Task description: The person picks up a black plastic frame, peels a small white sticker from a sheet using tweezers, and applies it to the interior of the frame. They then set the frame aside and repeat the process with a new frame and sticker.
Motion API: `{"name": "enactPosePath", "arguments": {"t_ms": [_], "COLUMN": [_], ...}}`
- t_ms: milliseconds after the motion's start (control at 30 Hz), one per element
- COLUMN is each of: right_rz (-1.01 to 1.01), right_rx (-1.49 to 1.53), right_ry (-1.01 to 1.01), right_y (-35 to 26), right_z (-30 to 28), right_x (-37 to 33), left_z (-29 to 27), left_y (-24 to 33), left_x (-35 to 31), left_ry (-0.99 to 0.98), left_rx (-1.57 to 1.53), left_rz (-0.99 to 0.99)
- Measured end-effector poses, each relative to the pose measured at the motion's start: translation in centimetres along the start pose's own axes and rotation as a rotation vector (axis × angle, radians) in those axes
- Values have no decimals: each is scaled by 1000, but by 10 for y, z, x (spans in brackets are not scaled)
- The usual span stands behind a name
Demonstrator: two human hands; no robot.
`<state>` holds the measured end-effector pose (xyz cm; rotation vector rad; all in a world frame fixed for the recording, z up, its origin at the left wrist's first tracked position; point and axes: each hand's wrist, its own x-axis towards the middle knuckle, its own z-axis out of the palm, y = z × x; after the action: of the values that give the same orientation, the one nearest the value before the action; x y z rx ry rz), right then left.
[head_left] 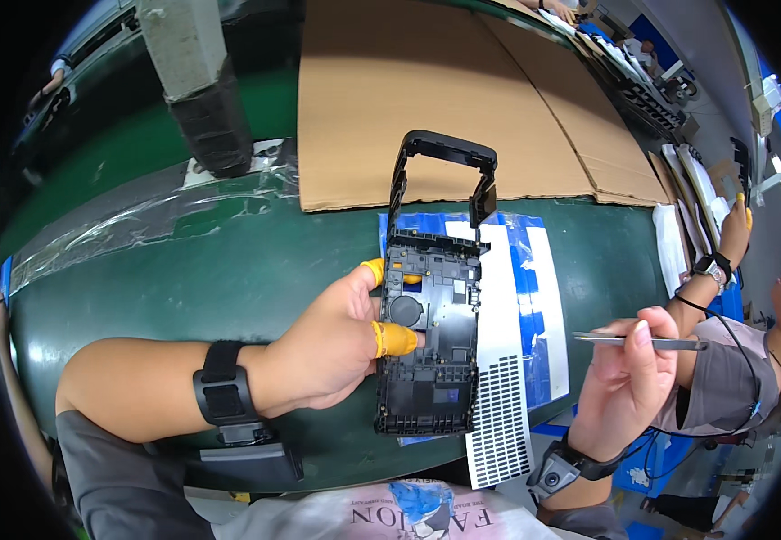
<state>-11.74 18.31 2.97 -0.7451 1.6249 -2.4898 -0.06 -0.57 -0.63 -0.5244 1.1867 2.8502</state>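
My left hand [336, 333], with yellow finger cots on some fingers, is closed on a black plastic device housing [440, 360]. A tall open frame rises from the housing's far end, and its near part carries many small moulded details. Between the thumb and fingers of my right hand [633, 369] is a pair of metal tweezers [678, 343], its tips pointing left, apart from the housing. Partly under the housing lies a white sheet [498, 423] with rows of small black rectangular stickers. I cannot make out anything at the tweezer tips.
Blue-taped white sheeting [534, 306] lies on the green table [255, 279]. Large cardboard [426, 90] covers the far side, and a taped post [201, 99] stands far left. At right, a co-worker's arm [710, 270] reaches toward upright white-edged sheets [692, 193]. A dark flat object [255, 465] sits near my left forearm.
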Motion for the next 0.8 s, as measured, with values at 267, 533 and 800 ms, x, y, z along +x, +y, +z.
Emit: {"name": "enactPosePath", "arguments": {"t_ms": [267, 533, 800], "right_rz": [-68, -1, -127], "right_rx": [-85, -87, -204], "right_ry": [80, 98, 272], "right_y": [-2, -2, -11], "right_z": [-45, -82, -80], "right_x": [12, 23, 2], "left_z": [-58, -155, -276], "left_y": [44, 137, 213], "left_x": [-113, -145, -83], "left_ry": [213, 797, 1235], "left_rx": [219, 262, 426], "left_rz": [87, 533, 727]}}
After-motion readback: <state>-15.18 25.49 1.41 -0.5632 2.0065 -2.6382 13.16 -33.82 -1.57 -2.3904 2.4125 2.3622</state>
